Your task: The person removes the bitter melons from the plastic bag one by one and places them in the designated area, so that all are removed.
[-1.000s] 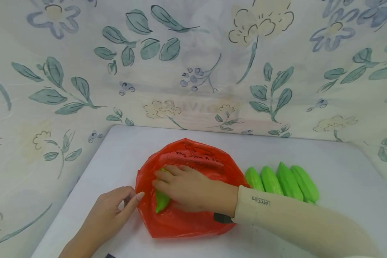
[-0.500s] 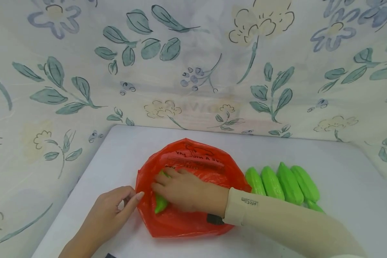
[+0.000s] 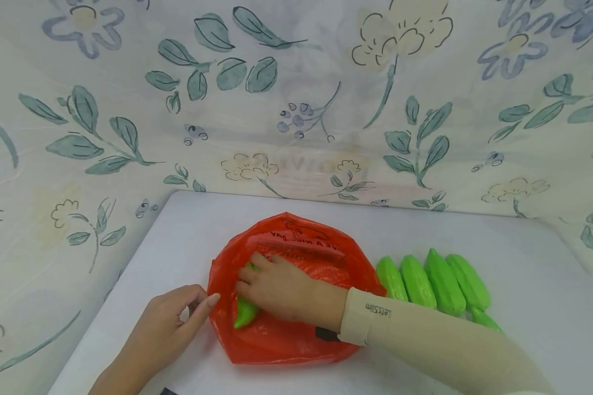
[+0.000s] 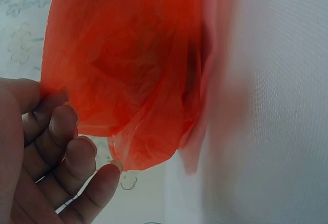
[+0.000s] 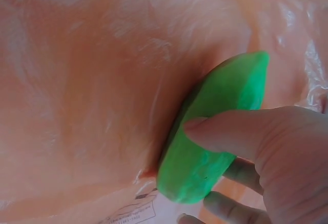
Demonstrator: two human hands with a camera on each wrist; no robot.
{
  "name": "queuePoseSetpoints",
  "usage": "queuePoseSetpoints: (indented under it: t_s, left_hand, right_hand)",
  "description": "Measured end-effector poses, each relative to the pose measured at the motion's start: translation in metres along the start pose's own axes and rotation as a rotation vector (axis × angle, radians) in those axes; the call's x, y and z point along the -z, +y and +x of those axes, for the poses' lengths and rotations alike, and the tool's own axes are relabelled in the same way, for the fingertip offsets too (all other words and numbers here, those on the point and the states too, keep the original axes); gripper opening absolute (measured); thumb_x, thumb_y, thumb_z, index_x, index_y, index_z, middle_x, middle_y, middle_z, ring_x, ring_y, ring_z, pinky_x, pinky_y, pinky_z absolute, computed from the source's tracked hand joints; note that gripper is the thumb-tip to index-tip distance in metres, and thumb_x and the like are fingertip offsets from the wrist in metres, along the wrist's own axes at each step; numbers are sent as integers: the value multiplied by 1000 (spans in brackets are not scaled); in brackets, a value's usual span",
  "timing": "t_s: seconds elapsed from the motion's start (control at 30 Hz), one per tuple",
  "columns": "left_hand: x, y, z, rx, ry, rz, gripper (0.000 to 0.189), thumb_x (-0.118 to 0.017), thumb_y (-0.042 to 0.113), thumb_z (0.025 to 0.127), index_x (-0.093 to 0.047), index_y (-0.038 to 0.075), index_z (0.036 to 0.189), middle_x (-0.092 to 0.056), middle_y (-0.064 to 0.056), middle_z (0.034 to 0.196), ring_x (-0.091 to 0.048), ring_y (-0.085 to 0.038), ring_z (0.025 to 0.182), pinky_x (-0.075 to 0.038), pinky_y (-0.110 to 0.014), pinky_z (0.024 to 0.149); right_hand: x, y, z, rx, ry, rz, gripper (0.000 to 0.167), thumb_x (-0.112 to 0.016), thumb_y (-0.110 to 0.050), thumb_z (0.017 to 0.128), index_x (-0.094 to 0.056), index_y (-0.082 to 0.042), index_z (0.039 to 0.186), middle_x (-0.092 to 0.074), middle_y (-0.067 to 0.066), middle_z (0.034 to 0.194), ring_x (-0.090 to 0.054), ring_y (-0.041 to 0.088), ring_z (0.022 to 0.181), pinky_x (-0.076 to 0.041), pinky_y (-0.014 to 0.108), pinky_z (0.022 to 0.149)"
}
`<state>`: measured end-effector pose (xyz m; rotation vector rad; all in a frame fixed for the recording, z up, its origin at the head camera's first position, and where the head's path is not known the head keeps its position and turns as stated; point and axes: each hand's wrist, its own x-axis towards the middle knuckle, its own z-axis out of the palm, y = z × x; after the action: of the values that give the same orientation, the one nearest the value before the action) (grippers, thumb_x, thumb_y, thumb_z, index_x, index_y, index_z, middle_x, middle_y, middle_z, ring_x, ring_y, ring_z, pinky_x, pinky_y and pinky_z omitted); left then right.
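A red plastic bag (image 3: pixel 296 348) with printed lettering lies with its mouth spread wide on the white table. At its left rim, my left hand (image 3: pixel 170 323) pinches the plastic between thumb and forefinger; in the left wrist view the other fingers (image 4: pixel 79 155) curl loosely beside the bag wall (image 4: pixel 128 75). Inside the bag is a smooth green gourd-like vegetable (image 3: pixel 246 312) with a pointed end. My right hand (image 3: pixel 277 288) reaches in and grips it. The right wrist view shows the thumb (image 5: pixel 220 129) across the vegetable (image 5: pixel 225 85), fingertips at its underside, bag plastic beneath.
Several more green gourd-like vegetables (image 3: pixel 442 282) lie in a row right of the bag, partly behind the right sleeve (image 3: pixel 425 326). A flower-printed cloth (image 3: pixel 306 109) hangs behind the white table (image 3: pixel 192 225). A dark object (image 3: pixel 168 391) shows at the bottom edge.
My right forearm has shifted left and slightly down, uncovering more of the vegetables in the row. The right hand stays at the vegetable in the bag. My left hand is nearly still.
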<state>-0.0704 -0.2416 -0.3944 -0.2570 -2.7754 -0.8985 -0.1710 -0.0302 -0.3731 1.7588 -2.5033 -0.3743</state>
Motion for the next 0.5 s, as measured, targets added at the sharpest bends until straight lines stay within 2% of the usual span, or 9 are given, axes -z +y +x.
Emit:
queuePoseSetpoints:
  t_s: [0.23,0.5]
  left_hand:
    - [1,1,0,25,-10,-2,22,-75,23,99,-59,25,83,-50,19,67,-51,-4,64,-50,-22,60]
    - [2,2,0,39,-13,-5,22,-74,25,99,-60,25,83,-51,19,67,-51,-5,63,-51,-22,60]
  right_hand:
    - [-1,0,-2,1,4,-29,42,-74,-37,99,-62,-26,138,-64,-8,134,-53,17,121,-51,32,99]
    - [-1,1,-5,15,28,-86,38,-73,-40,99,-64,-26,133,-67,-9,129,-54,16,117,-49,31,96]
